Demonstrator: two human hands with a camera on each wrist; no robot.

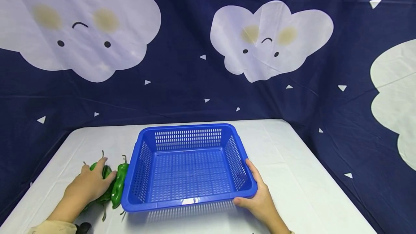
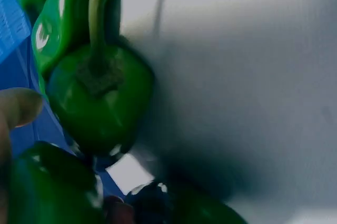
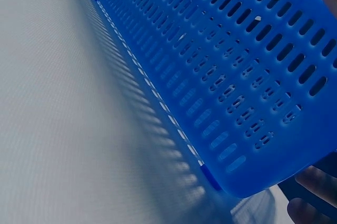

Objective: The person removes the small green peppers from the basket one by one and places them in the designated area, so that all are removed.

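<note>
My left hand (image 1: 85, 186) is over several green peppers (image 1: 105, 195) on the left of the table, its fingers spread and partly covering them. A long green pepper (image 1: 119, 186) lies between that hand and the blue plastic basket (image 1: 189, 200). In the left wrist view, the thumb (image 2: 21, 107) is beside a glossy green pepper (image 2: 102, 105) with a curved stem, and another fingertip shows low among the peppers. My right hand (image 1: 260, 199) grips the basket's near right corner, thumb at the front rim and fingers along the right side. No items show inside the basket.
A white cloth covers the table (image 1: 286, 176). Behind it hangs a dark blue curtain (image 1: 185, 93) printed with clouds and small triangles. A small black object (image 1: 83, 228) sits near the left sleeve (image 1: 53, 228).
</note>
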